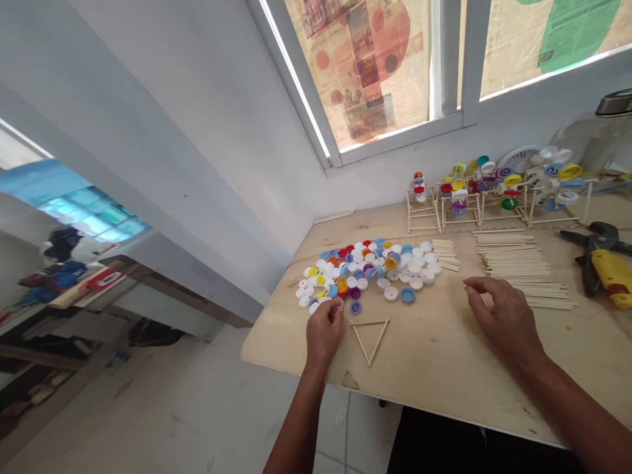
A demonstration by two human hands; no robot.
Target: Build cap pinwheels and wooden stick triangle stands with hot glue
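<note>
My left hand (pixel 326 330) is closed at the near left edge of a spread of coloured plastic bottle caps (pixel 415 283), its fingertips pressed together; what they hold, if anything, I cannot make out. Just right of it a triangle of thin wooden sticks (pixel 379 342) lies flat on the table. A blue cap (pixel 355 307) sits between the pile and the triangle. My right hand (pixel 506 319) hovers over or rests on the table at the near left of a stack of wooden sticks (pixel 516 265), thumb and forefinger apart, with nothing seen in it.
Behind, stick frames carrying wheels of caps (pixel 459 191) stand along the wall. Shorter sticks (pixel 445 255) lie beside the caps. At the right are a yellow glue gun (pixel 612 273) and a black clamp-like tool (pixel 590 253). The wooden table (pixel 419 375) ends in front of me.
</note>
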